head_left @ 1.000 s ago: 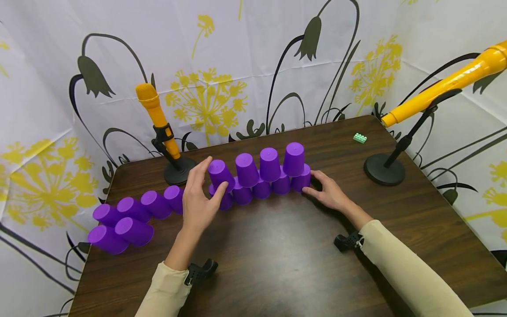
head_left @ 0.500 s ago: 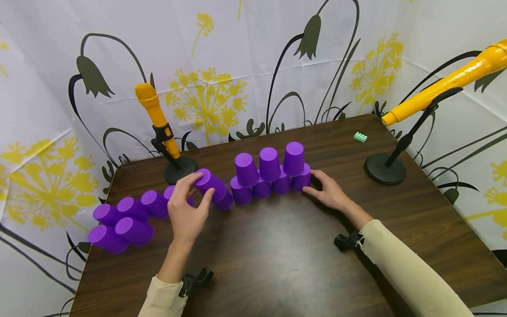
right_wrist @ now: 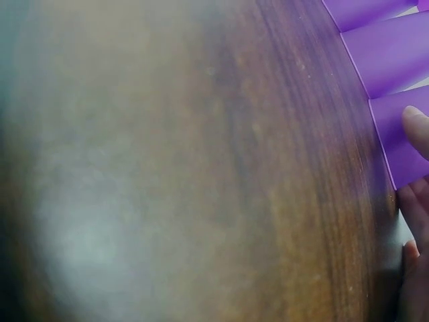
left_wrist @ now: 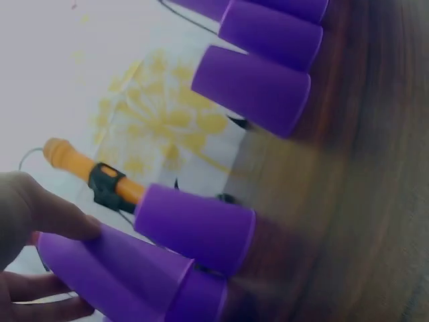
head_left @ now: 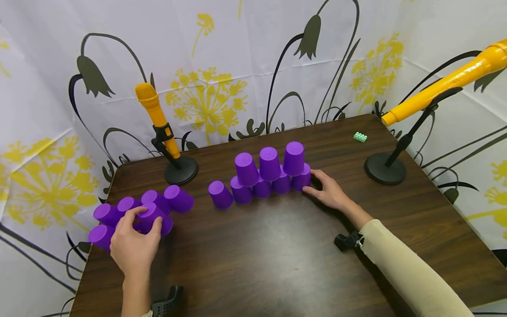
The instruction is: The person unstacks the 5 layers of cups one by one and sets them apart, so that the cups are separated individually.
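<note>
In the head view my left hand [head_left: 134,246] grips an upside-down purple cup [head_left: 157,220], tilted, above the left group of cups. Thumb and fingers lie on either side of it; the left wrist view shows this held cup [left_wrist: 120,268] up close. Behind it stand several purple cups [head_left: 179,199], with another [head_left: 101,237] left of the hand; the hand partly hides some. At the centre, a row of upside-down cups [head_left: 220,195] carries three more [head_left: 269,164] on top. My right hand [head_left: 328,191] holds the row's rightmost bottom cup [right_wrist: 395,141] between thumb and fingers.
A yellow microphone [head_left: 156,116] stands on a black base [head_left: 181,171] at the back left. Another yellow microphone [head_left: 451,83] slants over a stand [head_left: 385,168] on the right. A small green toy brick [head_left: 360,137] lies near the back edge of the wooden table [head_left: 269,264].
My left hand has taken the leftmost upper cup off the central row and carried it left and nearer, over the left group. The right hand stays where it was.
</note>
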`<state>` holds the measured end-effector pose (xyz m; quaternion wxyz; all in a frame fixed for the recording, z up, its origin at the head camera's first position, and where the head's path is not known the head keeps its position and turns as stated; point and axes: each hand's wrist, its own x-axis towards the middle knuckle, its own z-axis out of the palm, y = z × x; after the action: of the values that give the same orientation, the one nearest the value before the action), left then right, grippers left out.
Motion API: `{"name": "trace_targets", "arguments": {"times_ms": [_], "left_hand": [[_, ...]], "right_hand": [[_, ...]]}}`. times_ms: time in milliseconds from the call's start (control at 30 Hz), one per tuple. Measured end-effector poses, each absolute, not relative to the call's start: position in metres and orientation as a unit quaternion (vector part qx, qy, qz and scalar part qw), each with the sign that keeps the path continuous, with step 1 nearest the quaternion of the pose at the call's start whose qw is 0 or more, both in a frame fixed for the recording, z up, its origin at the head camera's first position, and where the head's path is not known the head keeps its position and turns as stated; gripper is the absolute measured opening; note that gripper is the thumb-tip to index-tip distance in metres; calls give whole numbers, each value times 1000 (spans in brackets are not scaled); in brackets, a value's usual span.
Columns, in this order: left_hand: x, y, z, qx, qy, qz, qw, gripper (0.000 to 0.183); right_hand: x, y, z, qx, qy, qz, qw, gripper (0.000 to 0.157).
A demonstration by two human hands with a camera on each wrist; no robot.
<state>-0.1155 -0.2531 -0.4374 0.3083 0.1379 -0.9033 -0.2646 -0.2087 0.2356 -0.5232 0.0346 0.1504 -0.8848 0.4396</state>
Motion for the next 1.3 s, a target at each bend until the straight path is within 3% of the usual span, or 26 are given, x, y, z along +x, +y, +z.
{"name": "trace_targets", "arguments": {"times_ms": [533, 833, 967, 1067, 1300], "left_hand": [[-111, -260, -459, 156, -921, -213, 286, 37], [-105, -252, -439, 141, -914, -213, 316, 39], [-109, -235, -423, 78, -902, -222, 362, 36], [-117, -215, -416, 1, -896, -249, 368, 36], [-147, -153, -415, -133, -881, -365, 270, 47]], "right_hand": [[-208, 234, -521, 144, -886, 440, 26, 59], [-207, 234, -521, 146, -884, 443, 26, 60], [-207, 235, -521, 147, -884, 443, 31, 59], [-207, 235, -521, 146, -884, 443, 31, 59], [-207, 234, -521, 145, -885, 441, 29, 59]]}}
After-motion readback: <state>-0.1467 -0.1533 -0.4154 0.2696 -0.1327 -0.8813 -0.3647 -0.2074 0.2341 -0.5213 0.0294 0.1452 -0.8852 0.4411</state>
